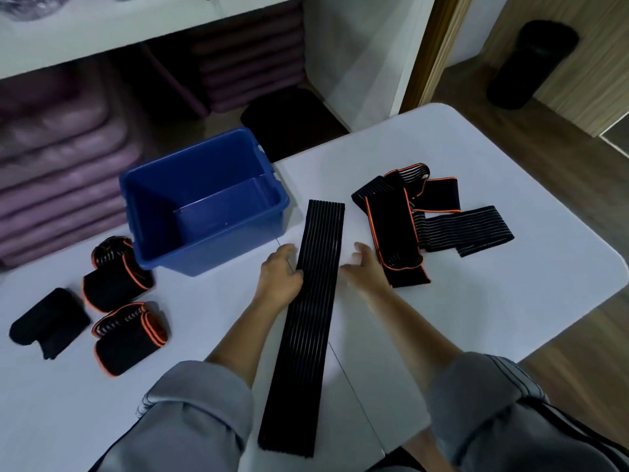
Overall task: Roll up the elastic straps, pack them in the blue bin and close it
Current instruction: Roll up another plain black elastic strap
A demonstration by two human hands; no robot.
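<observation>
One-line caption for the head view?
Left hand and right hand flank a flat strap on the table; blue bin behind, rolled straps left, loose pile right.

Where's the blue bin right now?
Head view: the bin stands open at the table's far edge, left of centre, just beyond the left hand, rolled straps at its near-left corner.

A long black ribbed strap (pixel 313 301) lies flat and straight down the middle of the bench (pixel 476 301). The blue bin (pixel 211 247) stands open and upright just left of its far end. Left of the bin sit three orange-edged rolled straps (pixel 117 287) and one plain black roll (pixel 47 321). To the right, loose straps (pixel 408 226) lie heaped.
</observation>
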